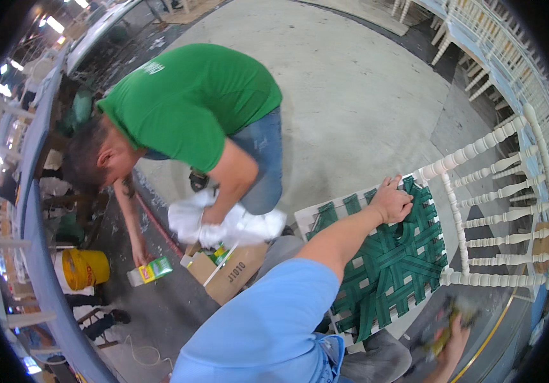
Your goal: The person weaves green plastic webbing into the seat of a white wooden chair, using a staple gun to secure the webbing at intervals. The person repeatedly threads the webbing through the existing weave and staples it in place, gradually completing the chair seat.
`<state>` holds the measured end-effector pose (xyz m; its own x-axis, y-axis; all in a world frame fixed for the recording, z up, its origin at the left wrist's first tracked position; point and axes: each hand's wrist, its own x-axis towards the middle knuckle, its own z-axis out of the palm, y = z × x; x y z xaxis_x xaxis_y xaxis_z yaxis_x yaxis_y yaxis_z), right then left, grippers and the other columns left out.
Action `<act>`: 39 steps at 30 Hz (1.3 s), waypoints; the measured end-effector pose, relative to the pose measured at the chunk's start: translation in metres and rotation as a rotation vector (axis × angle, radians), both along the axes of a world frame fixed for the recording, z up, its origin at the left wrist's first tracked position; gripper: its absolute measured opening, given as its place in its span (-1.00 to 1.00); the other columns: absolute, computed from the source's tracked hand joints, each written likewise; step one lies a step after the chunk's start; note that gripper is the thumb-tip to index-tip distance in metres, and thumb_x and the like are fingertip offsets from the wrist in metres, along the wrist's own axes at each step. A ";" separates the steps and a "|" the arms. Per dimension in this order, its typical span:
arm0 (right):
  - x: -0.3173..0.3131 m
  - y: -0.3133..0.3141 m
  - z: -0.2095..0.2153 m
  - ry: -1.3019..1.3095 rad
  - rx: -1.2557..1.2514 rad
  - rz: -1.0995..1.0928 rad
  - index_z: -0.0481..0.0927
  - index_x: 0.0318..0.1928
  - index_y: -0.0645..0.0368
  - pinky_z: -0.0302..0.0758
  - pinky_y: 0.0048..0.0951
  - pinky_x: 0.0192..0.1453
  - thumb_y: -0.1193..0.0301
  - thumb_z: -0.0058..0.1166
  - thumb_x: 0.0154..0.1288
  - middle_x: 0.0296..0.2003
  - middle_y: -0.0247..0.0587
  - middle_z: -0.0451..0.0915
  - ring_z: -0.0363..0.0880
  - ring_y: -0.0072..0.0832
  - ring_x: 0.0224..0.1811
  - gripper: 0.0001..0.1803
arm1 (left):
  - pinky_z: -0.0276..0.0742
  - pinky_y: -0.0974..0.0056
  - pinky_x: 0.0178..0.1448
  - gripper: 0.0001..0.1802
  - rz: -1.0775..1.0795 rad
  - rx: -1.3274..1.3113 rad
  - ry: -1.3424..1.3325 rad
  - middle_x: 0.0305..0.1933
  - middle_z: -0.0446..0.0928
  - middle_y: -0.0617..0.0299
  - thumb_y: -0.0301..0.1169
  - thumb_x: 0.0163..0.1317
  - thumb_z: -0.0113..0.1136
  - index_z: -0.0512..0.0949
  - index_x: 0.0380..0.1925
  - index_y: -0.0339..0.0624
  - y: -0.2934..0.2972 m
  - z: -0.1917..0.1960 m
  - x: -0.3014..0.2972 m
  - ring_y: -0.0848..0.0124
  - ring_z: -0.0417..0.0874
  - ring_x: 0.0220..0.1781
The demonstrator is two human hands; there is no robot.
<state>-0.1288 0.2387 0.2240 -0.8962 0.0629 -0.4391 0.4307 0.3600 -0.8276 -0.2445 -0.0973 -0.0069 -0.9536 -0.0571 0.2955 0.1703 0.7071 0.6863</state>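
A white wooden chair (470,151) with turned spindles lies tipped, its back pointing right. Green webbing straps (386,262) are woven across its seat frame, and several loose ends bunch up in the middle. My left hand (391,200) rests at the far edge of the seat near the chair back, fingers curled on the webbing. Low on the right, beside the seat, my right hand (458,337) grips a blurred yellowish and dark hand tool (442,333); motion smears its exact kind.
A co-worker in a green shirt (191,102) bends over at the left, with one hand on a white plastic bag (185,220) and the other at a green-and-yellow packet (154,270). Nearby stand a cardboard box (239,274) and a yellow bucket (86,269). White chairs (511,51) are stacked far right.
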 end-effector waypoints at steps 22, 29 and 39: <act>0.438 0.275 -0.028 -0.120 -0.167 -1.103 0.52 0.16 0.16 0.60 -0.34 -0.41 0.04 0.32 0.40 -0.08 -0.23 0.60 0.61 -0.40 -0.43 -0.45 | 0.34 -0.27 0.34 -0.14 0.471 1.101 -1.170 0.34 0.29 -0.08 0.12 0.36 0.24 0.14 0.47 -0.05 0.052 0.029 0.277 -0.10 0.38 0.34; 0.428 0.283 -0.104 -0.212 -0.338 -1.121 0.59 -0.02 0.14 0.68 -0.35 -0.37 -0.04 0.29 0.39 -0.34 -0.28 0.61 0.64 -0.42 -0.45 -0.50 | 0.35 -0.37 0.46 -0.47 0.190 1.728 -0.967 0.43 0.42 0.09 -0.02 0.59 -0.02 0.33 0.42 0.04 0.091 0.018 0.261 0.01 0.42 0.44; 0.336 0.220 -0.091 0.332 0.771 -0.443 0.68 0.05 0.23 0.60 -0.23 0.10 0.32 0.26 0.36 -0.02 0.00 0.70 0.72 -0.21 -0.01 -0.67 | 0.57 -0.38 0.13 -0.41 0.334 1.423 -0.747 0.35 0.42 0.00 -0.02 0.58 0.03 0.29 0.41 -0.15 0.079 -0.004 0.256 -0.04 0.56 0.26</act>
<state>0.2068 0.4592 0.1333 -0.7927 0.5937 0.1386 0.4445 0.7184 -0.5351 0.0117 -0.0183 -0.0108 -0.7425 -0.0848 -0.6644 -0.4989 -0.5919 0.6330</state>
